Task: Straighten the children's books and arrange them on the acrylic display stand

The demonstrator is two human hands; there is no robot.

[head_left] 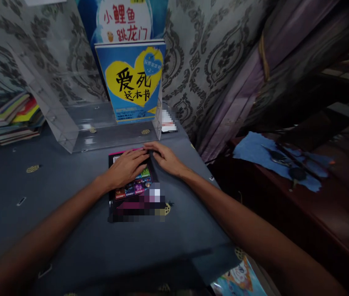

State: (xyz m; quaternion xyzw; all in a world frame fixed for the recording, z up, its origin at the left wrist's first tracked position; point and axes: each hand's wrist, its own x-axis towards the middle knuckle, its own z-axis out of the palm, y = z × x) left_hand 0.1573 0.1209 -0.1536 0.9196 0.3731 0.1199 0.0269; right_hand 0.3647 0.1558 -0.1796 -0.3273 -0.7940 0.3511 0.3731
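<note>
Left hand (128, 166): spread flat, palm down, fingers extended and mostly side by side, lying over the upper half of a dark book (139, 187). Right hand (166, 160): fingers loosely bent, a bit of gap at the thumb, sitting at the book's upper right corner with fingertips at its top edge. Hands are close together at that corner; we can't tell if the fingertips touch each other.

Book lies flat on the desk (75, 205), under the left hand. Cover shows a grid of small coloured pictures below our left fingers; lower part is pixelated, so we can't read it.

Container: clear rack (66, 135), just beyond both hands. We see a blue book (134, 86) with a yellow heart standing upright at its right end, and a taller book (125, 18) behind that one. Rack floor is see-through, desk pattern visible below.

Further out: book stack (10, 115) well left of the left hand, lying flat. Right of the right hand, past the desk edge: blue cloth (257, 150) on a red-brown surface (316, 205), small dark items on top, too dim to identify.
</note>
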